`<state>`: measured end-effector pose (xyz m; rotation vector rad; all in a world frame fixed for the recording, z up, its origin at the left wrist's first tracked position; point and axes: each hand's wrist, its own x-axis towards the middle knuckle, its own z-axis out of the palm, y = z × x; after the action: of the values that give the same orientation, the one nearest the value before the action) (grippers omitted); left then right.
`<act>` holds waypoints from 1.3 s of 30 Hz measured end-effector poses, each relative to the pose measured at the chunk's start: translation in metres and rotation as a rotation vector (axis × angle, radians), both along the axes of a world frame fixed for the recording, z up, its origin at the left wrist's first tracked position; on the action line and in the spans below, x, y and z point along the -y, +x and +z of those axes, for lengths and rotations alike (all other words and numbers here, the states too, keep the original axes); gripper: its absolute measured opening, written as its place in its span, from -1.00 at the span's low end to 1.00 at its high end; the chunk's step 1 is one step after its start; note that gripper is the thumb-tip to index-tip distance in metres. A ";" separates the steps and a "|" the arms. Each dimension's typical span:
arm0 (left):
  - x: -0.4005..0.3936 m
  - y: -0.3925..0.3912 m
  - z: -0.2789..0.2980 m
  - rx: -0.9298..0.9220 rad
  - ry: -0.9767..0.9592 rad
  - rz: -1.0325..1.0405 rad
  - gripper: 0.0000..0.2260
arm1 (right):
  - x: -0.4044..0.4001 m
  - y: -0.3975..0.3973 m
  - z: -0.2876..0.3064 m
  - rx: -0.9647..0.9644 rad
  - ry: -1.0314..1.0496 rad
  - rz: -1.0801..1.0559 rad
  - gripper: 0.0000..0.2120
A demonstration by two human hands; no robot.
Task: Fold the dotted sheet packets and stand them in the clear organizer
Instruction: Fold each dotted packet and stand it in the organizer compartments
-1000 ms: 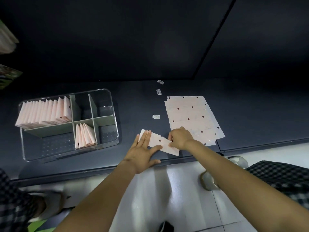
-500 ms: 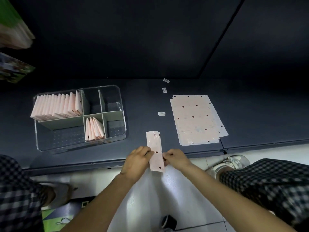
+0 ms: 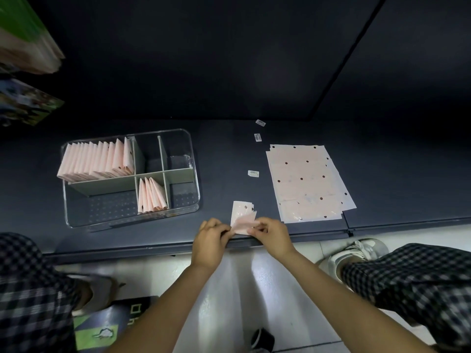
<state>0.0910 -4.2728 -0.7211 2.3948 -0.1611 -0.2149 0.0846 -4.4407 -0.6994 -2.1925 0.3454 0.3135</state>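
Both hands work a pink dotted packet (image 3: 241, 217) at the near edge of the dark shelf (image 3: 224, 159), about 6 o'clock in view: left hand (image 3: 210, 240) pinches its left edge, right hand (image 3: 270, 234) curls over its right side mid-fold. It looks thin, light, floppy and probably slick, so pinch edges and crease against the shelf. Clear organizer (image 3: 196, 197) sits at 9 o'clock, flat sheet stack (image 3: 305, 182) at 2 o'clock.
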 end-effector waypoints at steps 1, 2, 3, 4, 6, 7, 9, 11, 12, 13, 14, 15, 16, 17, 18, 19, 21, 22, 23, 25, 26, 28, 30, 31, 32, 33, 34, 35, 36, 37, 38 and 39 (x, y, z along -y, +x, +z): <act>0.001 0.002 0.000 -0.030 -0.010 0.061 -0.84 | -0.002 0.003 0.000 -0.042 0.028 -0.054 -0.94; 0.002 0.004 -0.001 -0.059 -0.010 0.097 -0.84 | -0.003 0.005 0.000 -0.072 0.037 -0.093 -0.92; 0.003 0.005 -0.001 -0.081 0.001 0.110 -0.84 | -0.004 0.006 -0.001 -0.092 0.034 -0.122 -0.92; 0.004 0.006 -0.001 -0.093 0.018 0.114 -0.83 | -0.005 0.008 -0.001 -0.108 0.027 -0.150 -0.94; 0.008 0.007 0.001 -0.101 0.061 0.128 -0.81 | -0.006 0.011 -0.003 -0.139 -0.003 -0.184 -0.88; 0.011 0.007 0.002 -0.100 0.084 0.139 -0.80 | -0.006 0.013 -0.004 -0.160 -0.025 -0.184 -0.85; 0.016 0.008 0.005 -0.096 0.124 0.162 -0.82 | -0.006 0.017 -0.004 -0.202 -0.058 -0.173 -0.84; 0.017 0.009 0.007 -0.049 0.150 0.141 -0.82 | -0.007 0.021 -0.004 -0.230 -0.057 -0.183 -0.84; 0.017 0.010 0.007 0.021 0.172 0.085 -0.81 | -0.007 0.021 -0.004 -0.238 -0.052 -0.194 -0.84; 0.017 0.011 0.007 0.107 0.196 -0.003 -0.80 | -0.007 0.022 -0.005 -0.242 -0.050 -0.206 -0.86; 0.017 0.013 0.006 0.179 0.217 -0.112 -0.78 | -0.007 0.022 -0.005 -0.245 -0.046 -0.215 -0.88; 0.017 0.014 0.004 0.223 0.235 -0.231 -0.73 | -0.007 0.022 -0.006 -0.244 -0.038 -0.220 -0.89; 0.016 0.014 0.001 0.239 0.268 -0.351 -0.65 | -0.007 0.021 -0.006 -0.239 -0.026 -0.226 -0.89; 0.015 0.015 -0.003 0.237 0.332 -0.455 -0.57 | -0.006 0.021 -0.007 -0.232 -0.010 -0.235 -0.88; 0.013 0.016 -0.007 0.230 0.413 -0.531 -0.49 | -0.006 0.021 -0.008 -0.226 0.005 -0.243 -0.87; 0.010 0.017 -0.012 0.222 0.489 -0.585 -0.44 | -0.005 0.021 -0.007 -0.225 0.016 -0.247 -0.86; 0.005 0.020 -0.018 0.199 0.579 -0.648 -0.38 | -0.006 0.021 -0.005 -0.235 0.030 -0.247 -0.86; 0.004 0.022 -0.020 0.188 0.594 -0.670 -0.36 | -0.008 0.020 -0.004 -0.239 0.022 -0.245 -0.86; 0.004 0.022 -0.021 0.181 0.600 -0.687 -0.35 | -0.010 0.018 -0.002 -0.223 -0.039 -0.229 -0.86; 0.005 0.022 -0.021 0.181 0.613 -0.695 -0.34 | -0.014 0.009 -0.001 -0.055 -0.306 -0.152 -0.80; 0.005 0.022 -0.020 0.185 0.620 -0.688 -0.34 | -0.016 0.004 0.000 0.091 -0.409 -0.093 -0.76; 0.006 0.022 -0.019 0.182 0.621 -0.685 -0.35 | -0.018 0.002 0.000 0.296 -0.413 0.116 -0.66; 0.005 0.021 -0.017 0.168 0.615 -0.690 -0.36 | -0.017 0.003 -0.004 0.276 -0.399 0.424 -0.54; 0.005 0.021 -0.015 0.162 0.612 -0.694 -0.36 | -0.014 0.002 -0.009 0.226 -0.440 0.544 -0.48; 0.004 0.022 -0.013 0.158 0.610 -0.697 -0.35 | -0.010 0.000 -0.014 0.183 -0.504 0.611 -0.42; 0.004 0.022 -0.012 0.159 0.607 -0.703 -0.32 | -0.005 -0.002 -0.020 0.153 -0.578 0.640 -0.38; 0.003 0.023 -0.011 0.166 0.606 -0.715 -0.29 | -0.001 -0.004 -0.024 0.134 -0.645 0.658 -0.35; 0.002 0.025 -0.010 0.175 0.604 -0.732 -0.26 | 0.003 -0.004 -0.026 0.126 -0.690 0.679 -0.32; -0.002 0.025 -0.008 0.181 0.605 -0.752 -0.24 | 0.005 -0.004 -0.028 0.121 -0.716 0.703 -0.29; -0.008 0.026 -0.007 0.183 0.609 -0.768 -0.23 | 0.007 -0.005 -0.028 0.120 -0.729 0.723 -0.26; -0.015 0.027 -0.007 0.181 0.619 -0.776 -0.23 | 0.009 -0.005 -0.029 0.123 -0.732 0.733 -0.25; -0.023 0.027 -0.006 0.176 0.634 -0.781 -0.24 | 0.009 -0.004 -0.029 0.130 -0.722 0.732 -0.25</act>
<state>0.1182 -4.2493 -0.7273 2.8438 -1.2805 -0.4633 0.0802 -4.4499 -0.7283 -2.9798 -0.5255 0.4876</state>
